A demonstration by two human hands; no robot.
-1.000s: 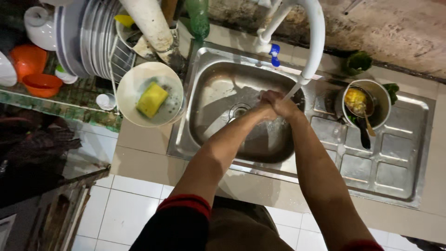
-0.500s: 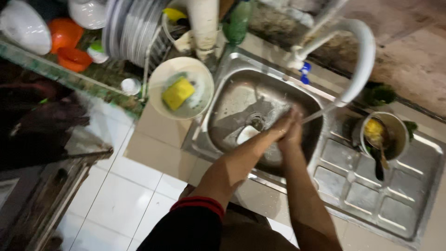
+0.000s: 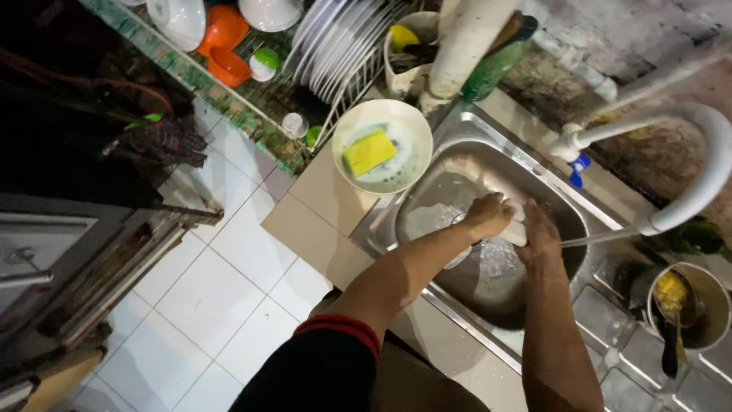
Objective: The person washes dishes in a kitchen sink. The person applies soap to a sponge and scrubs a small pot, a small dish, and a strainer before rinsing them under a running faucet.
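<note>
Both my hands meet over the steel sink basin [image 3: 442, 206], under a thin stream of water from the white bent tap pipe [image 3: 705, 175]. My left hand [image 3: 488, 215] is curled, knuckles up. My right hand [image 3: 540, 235] lies flat with its fingers reaching toward the left one. Something pale and wet [image 3: 516, 229] shows between them; I cannot tell whether it is an object or foam and water. A small white thing [image 3: 457, 261] lies in the basin under my left forearm.
A white bowl [image 3: 415, 126] with a yellow sponge [image 3: 369, 152] sits at the sink's left corner. Behind it stand a rack of white plates [image 3: 343, 42], a green bottle [image 3: 496, 65] and orange bowls [image 3: 225, 46]. A pot with a ladle [image 3: 690, 305] rests on the drainboard at right.
My head has swung so the view is tilted and shifted left. My hands stay together under the water, the left one now more curled.
</note>
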